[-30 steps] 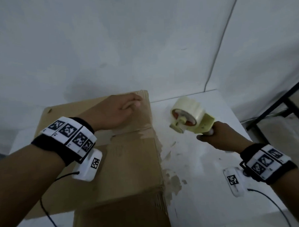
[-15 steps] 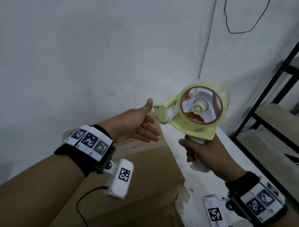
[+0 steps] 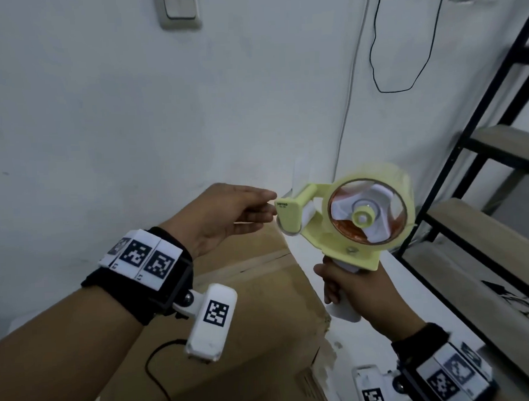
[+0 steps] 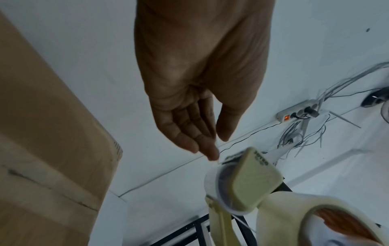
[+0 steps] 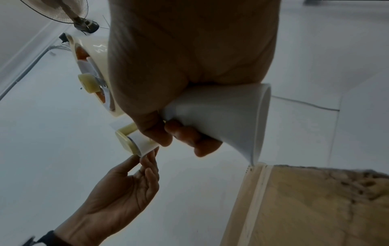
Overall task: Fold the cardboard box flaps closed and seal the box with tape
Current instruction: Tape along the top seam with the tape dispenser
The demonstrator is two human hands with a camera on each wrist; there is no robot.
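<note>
Left hand (image 3: 227,215) reached tape dispenser (image 3: 349,218), seemingly touching it.

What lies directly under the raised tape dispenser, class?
Under the tape dispenser the right hand grips its white handle; lower left lies the closed cardboard box. The hand covers most of the handle. The box's contents are hidden.

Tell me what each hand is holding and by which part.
The right hand grips the tape dispenser by its white handle. The left hand holds nothing; its straight fingers reach toward the dispenser's front end.
</note>
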